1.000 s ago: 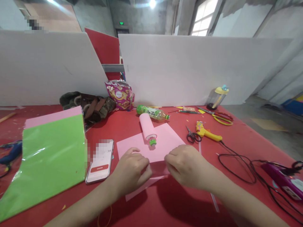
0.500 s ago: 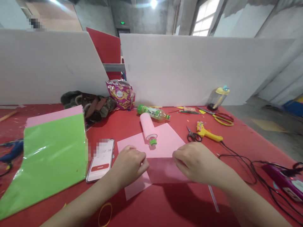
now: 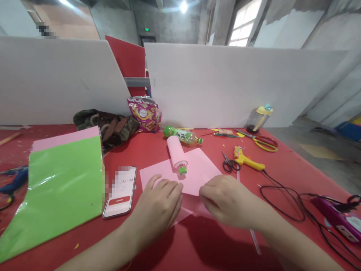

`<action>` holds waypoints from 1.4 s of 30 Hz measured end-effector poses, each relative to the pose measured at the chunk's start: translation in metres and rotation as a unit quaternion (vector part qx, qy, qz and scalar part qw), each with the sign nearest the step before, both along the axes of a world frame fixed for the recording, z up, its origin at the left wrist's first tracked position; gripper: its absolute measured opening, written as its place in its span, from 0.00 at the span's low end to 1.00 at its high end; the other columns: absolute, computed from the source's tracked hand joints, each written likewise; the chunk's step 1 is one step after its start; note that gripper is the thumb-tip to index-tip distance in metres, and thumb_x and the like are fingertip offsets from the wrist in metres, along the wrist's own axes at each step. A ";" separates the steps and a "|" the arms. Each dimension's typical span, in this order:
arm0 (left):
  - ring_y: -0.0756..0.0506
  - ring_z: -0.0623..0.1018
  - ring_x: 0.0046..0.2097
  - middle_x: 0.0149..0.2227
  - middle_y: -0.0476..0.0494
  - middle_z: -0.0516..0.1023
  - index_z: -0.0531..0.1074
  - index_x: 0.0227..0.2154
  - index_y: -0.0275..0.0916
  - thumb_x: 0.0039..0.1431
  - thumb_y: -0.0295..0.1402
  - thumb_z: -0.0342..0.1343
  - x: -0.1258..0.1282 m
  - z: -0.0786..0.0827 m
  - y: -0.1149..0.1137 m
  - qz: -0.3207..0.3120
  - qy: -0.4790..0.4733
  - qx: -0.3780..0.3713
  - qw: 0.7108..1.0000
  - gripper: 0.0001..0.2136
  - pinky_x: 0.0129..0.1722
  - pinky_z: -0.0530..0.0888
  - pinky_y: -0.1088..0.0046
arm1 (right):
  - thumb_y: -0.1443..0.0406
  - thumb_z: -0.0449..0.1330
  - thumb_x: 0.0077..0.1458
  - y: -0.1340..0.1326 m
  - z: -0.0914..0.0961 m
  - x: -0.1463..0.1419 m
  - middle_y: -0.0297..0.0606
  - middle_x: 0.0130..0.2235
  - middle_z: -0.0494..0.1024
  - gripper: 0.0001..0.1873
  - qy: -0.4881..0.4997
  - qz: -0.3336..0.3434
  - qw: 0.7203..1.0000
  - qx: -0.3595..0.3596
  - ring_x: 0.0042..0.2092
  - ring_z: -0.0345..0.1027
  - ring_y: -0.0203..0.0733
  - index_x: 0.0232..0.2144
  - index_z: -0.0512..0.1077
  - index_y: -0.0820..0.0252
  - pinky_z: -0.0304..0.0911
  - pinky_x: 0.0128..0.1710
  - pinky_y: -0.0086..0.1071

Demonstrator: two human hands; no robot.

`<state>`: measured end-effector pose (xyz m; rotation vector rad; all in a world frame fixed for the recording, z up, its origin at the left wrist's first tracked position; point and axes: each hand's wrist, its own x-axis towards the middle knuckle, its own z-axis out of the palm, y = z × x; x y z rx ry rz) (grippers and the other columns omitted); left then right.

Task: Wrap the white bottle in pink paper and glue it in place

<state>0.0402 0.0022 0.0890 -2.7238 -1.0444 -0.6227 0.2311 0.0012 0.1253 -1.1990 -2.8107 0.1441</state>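
Left hand [image 3: 163, 202] and right hand [image 3: 223, 199] curl palm-down, slightly apart.

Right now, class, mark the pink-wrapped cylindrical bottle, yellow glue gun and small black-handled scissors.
Pink-wrapped cylindrical bottle [image 3: 176, 152], head view: side.
Yellow glue gun [image 3: 248, 161], head view: handle.
Small black-handled scissors [image 3: 229, 162], head view: near pivot.

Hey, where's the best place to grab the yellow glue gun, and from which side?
I'd take the yellow glue gun by its slim handle, bringing the right hand in from the near right. The handle points right, away from the small scissors lying close to the gun's left side. Mind the black cord leaving the handle's end.
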 end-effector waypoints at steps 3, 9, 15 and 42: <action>0.47 0.70 0.28 0.24 0.47 0.71 0.65 0.28 0.36 0.53 0.19 0.39 0.001 0.001 -0.011 -0.014 0.004 0.010 1.000 0.11 0.43 0.63 0.59 | 0.72 0.47 0.46 -0.002 -0.003 -0.002 0.33 0.18 0.66 0.10 0.027 0.054 0.998 0.020 0.21 0.53 0.31 0.17 0.62 0.62 0.44 0.23 0.29; 0.49 0.65 0.20 0.17 0.50 0.67 0.63 0.23 0.37 0.51 0.14 0.35 -0.001 -0.005 -0.008 -0.019 0.006 0.010 1.000 0.15 0.38 0.66 0.63 | 0.73 0.47 0.48 0.001 -0.009 -0.002 0.33 0.20 0.67 0.10 0.006 0.015 0.999 0.030 0.22 0.55 0.33 0.19 0.63 0.62 0.46 0.24 0.29; 0.49 0.65 0.20 0.17 0.49 0.67 0.62 0.21 0.36 0.51 0.15 0.36 0.004 -0.014 -0.009 -0.046 -0.012 -0.017 0.999 0.15 0.35 0.67 0.66 | 0.72 0.48 0.48 -0.002 -0.020 -0.014 0.34 0.22 0.69 0.08 0.049 0.045 0.997 0.040 0.24 0.58 0.34 0.21 0.64 0.61 0.49 0.26 0.29; 0.51 0.62 0.17 0.14 0.53 0.65 0.65 0.19 0.37 0.54 0.20 0.37 -0.025 0.014 0.007 0.016 -0.012 0.015 1.000 0.15 0.33 0.64 0.69 | 0.74 0.49 0.37 0.027 0.002 0.021 0.30 0.17 0.64 0.07 0.103 -0.079 0.985 -0.111 0.21 0.54 0.28 0.14 0.62 0.62 0.48 0.23 0.24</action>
